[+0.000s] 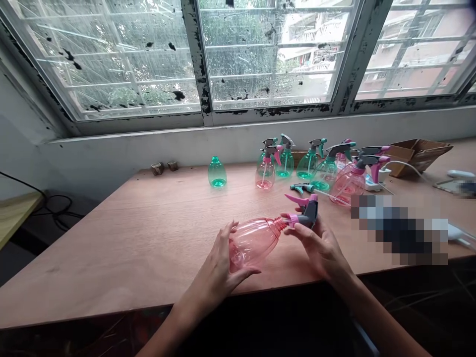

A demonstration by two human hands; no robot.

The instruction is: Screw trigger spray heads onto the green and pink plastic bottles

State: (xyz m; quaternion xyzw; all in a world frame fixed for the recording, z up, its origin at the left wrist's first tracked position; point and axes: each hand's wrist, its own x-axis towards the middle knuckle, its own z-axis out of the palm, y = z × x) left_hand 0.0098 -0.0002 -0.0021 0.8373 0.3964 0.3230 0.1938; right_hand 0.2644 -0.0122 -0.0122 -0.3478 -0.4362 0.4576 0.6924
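Note:
A clear pink spray bottle (256,240) lies tilted in the air above the table's front part, its neck pointing right. My left hand (219,260) grips its base, fingers behind and thumb below. With my right hand (318,243) I hold a grey and pink trigger sprayer head (308,212) by its collar at the bottle's mouth. The collar sits right at the threaded neck; whether it is engaged I cannot tell. Behind my right hand, a loose teal and grey sprayer head (303,188) rests on the table, its tube reaching right.
A headless green bottle (217,172) stands at the back. Several green and pink spray bottles (284,161) with heads cluster at the back right, near a cardboard box (418,156), a white cable and a phone (455,186). Two small blocks (157,169) lie by the wall. The wooden table (111,248) ends close before me.

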